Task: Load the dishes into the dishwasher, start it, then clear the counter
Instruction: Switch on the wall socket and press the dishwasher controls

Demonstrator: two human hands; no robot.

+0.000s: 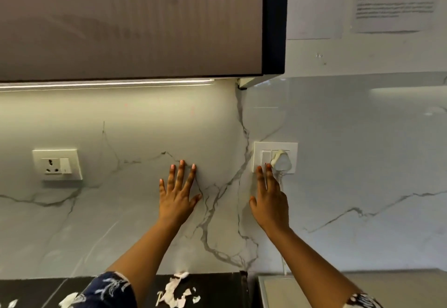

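A: Two hands on a marble wall. Left hand [177,196], fingers spread, lies flat.
B: And right?
A: Right hand [269,201], fingers together, touches the switch [265,159] beside a white plug [280,160]. Dishwasher unseen.

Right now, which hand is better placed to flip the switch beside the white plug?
The right hand: its fingertips already reach the white wall switch beside the white plug. The left hand lies flat against the marble wall, farther away.
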